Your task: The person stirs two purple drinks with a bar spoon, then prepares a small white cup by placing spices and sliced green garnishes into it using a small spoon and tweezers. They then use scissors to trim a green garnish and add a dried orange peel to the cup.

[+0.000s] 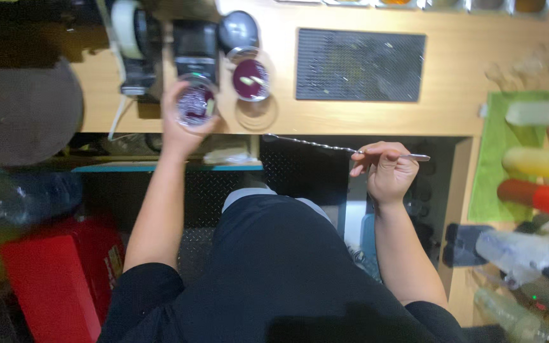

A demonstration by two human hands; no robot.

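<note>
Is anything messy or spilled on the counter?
A little. The black mat has pale scraps scattered over it, and a round wet ring marks the wooden counter just below the second glass of purple drink. Nothing looks tipped over or broken.

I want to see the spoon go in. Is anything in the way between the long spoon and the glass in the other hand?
Nothing visible blocks it. The left hand holds the glass of purple drink at the counter edge. The right hand holds the long twisted bar spoon off to the side, with only open space between them.
</note>
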